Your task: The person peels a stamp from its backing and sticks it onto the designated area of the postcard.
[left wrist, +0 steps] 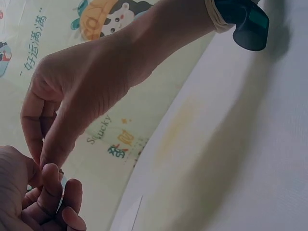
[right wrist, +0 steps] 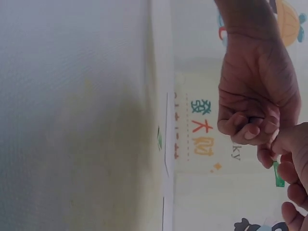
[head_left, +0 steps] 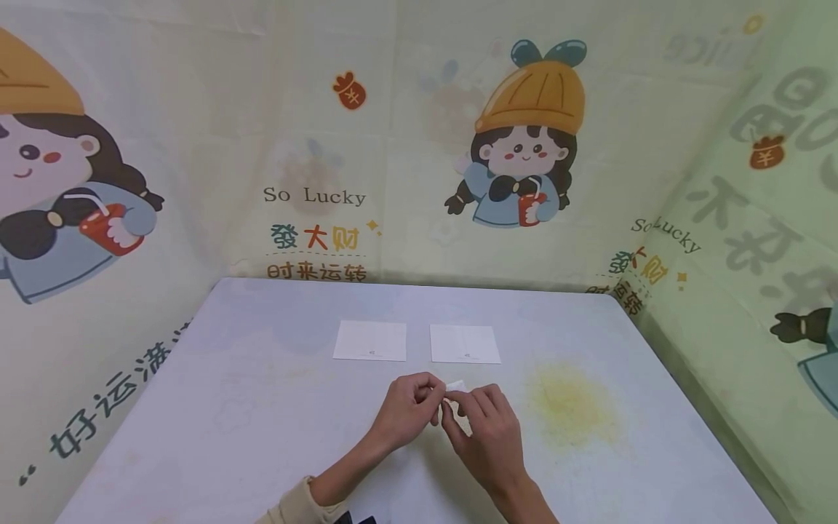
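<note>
Above the table, both hands meet at the fingertips around a small thin strip. It looks pale in the head view, while a green end of the strip shows below the fingers in the right wrist view. The left hand pinches it between thumb and curled forefinger. From the other side, the right hand pinches at the same spot with its thumb and forefinger. Fingers hide most of the strip, and I cannot tell its kind. Beyond the hands, a left white card and a right white card lie side by side.
The white table has a yellow stain right of the hands. Cloth walls printed with cartoon figures and lettering rise behind the table and at both sides. A dark teal device sits by the right wrist.
</note>
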### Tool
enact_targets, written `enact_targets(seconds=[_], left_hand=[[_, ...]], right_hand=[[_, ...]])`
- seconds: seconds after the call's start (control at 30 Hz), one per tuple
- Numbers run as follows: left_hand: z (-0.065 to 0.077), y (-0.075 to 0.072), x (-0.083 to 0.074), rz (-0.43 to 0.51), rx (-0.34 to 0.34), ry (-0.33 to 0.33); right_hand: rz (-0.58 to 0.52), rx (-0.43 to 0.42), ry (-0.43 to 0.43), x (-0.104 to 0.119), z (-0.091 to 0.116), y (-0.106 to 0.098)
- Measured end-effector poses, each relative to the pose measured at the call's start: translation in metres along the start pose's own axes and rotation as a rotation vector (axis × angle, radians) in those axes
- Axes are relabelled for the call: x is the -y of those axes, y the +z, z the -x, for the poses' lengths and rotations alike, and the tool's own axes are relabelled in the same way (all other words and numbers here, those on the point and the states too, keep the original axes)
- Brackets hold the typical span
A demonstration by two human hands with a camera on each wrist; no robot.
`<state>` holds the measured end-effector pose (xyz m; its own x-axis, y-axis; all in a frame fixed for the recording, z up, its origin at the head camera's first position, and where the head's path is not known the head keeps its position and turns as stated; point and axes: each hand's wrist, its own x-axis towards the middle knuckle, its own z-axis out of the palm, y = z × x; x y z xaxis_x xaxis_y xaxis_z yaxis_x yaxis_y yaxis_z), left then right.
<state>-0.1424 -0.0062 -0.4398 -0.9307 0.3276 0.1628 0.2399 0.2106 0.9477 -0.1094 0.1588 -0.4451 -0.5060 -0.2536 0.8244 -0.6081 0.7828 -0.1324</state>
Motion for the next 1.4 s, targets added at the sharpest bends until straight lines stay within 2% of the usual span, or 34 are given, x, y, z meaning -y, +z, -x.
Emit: enact_targets(seconds=[0.17,0.27,0.8,1.1,1.4], left_hand=[[0.0,-0.004,0.003,-0.008,0.025,-0.009],[0.0,-0.006,0.005,-0.018,0.034,-0.01],[0.002,-0.011,0.004,0.021,0.149,0.009],[0.002,-0.01,0.004,0.06,0.168,0.016],[0.003,-0.01,0.003,0.042,0.175,0.019]], right_hand=[[-0.176,-0.007,0.161,-0.001,0.003,-0.001],[-0.202,-0.023,0.196,0.0,0.003,-0.002],[-0.136,-0.002,0.209,0.0,0.005,-0.004],[-0.128,0.003,0.212,0.001,0.005,-0.003],[-0.121,0.029,0.242,0.001,0.006,-0.002]])
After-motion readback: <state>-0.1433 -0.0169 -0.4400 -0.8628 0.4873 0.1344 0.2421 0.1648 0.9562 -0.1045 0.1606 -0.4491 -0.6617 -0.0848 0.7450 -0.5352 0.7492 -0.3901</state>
